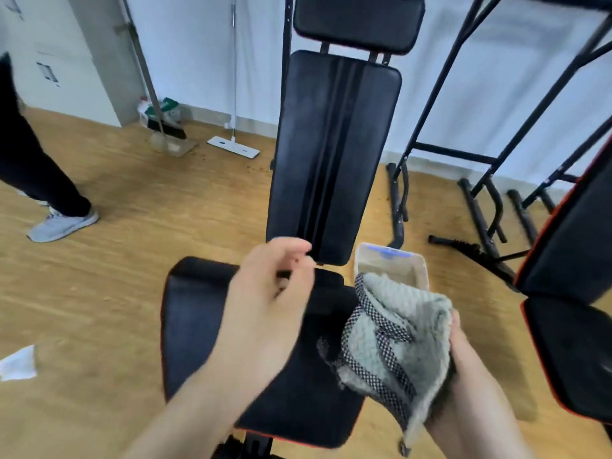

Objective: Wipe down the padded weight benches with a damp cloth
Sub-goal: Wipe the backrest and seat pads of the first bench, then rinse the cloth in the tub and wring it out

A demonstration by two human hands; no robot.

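A black padded weight bench stands in front of me, its seat pad [195,326] low in the middle and its long back pad [334,154] rising beyond it, with a headrest pad [357,21] at the top. My right hand [463,376] holds a grey fluffy cloth [397,329] with checked black-and-white trim, bunched up above the seat's right edge. My left hand [265,299] hovers over the seat with fingers loosely curled, blurred, holding nothing. A second black bench [573,326] with red trim stands at the right edge.
A white plastic tub [390,263] sits on the wooden floor just right of the bench. Black metal rack frames [480,193] stand at the back right. A flat mop [233,145] and a broom [162,127] lean on the far wall. Another person's leg and shoe [63,223] are at the left.
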